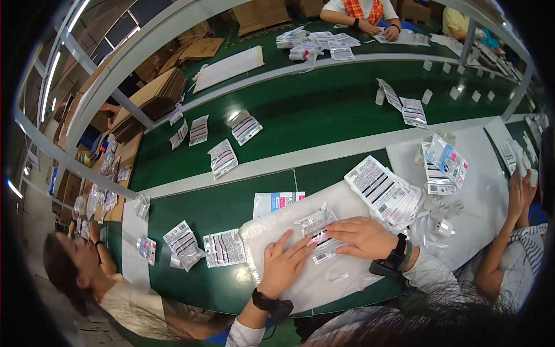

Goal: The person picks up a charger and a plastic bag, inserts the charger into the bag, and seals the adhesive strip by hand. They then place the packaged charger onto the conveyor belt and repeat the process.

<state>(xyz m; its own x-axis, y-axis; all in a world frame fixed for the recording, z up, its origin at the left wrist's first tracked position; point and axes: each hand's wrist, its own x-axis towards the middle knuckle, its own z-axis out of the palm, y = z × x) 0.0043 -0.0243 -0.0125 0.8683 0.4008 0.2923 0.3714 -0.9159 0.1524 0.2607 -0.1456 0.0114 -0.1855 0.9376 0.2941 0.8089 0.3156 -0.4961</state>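
A small clear plastic packet with a striped printed label lies flat on a white padded sheet, which rests on the green table in front of me. My left hand presses its lower left corner with fingers spread flat, gripping nothing. My right hand lies open over the packet's right end, fingers together, holding it down rather than pinching it. Each wrist wears a dark watch.

I judge the packet could slide or crease under my palms, since the film looks slick and the sheet beneath it is soft. The fanned stack of labelled packets just beyond my right hand could also be knocked askew if that hand swings outward.

By count: one packet under my hands, one fanned stack, and three loose packets to my left on the table, near one blue and pink card. Four more packets lie on the belt beyond. Other people work at my left, my right and across the far side.
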